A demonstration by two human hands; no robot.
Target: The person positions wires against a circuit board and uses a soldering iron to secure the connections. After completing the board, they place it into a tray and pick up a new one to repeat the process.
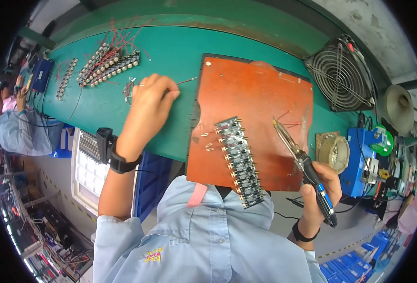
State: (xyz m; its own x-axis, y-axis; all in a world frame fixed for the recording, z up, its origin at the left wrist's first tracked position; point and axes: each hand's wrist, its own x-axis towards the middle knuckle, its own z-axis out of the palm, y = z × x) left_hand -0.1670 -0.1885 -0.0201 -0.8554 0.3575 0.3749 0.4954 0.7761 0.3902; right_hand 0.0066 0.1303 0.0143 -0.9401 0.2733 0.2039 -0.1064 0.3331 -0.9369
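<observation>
My right hand (325, 188) is wrapped round a soldering iron (307, 167) with a black and blue handle. Its tip points up and left over the orange-brown work board (260, 89). A strip of black circuit boards (240, 162) lies slantwise on that board, its near end reaching over the front edge. Short red wires stick out from the strip's left side. My left hand (154, 101) is over the green mat, its fingers closed in a pinch. From those fingers a short red wire (187, 80) points right, toward the work board. Beside the hand lies a small pile of wires (129, 89).
At the back left lie more board strips (107, 66) with long red wires. A black fan (340, 73) stands back right. Right of the work board are a round tin (333, 153), a blue soldering station (356, 160) and a green spool (383, 140). Another person (27, 129) sits far left.
</observation>
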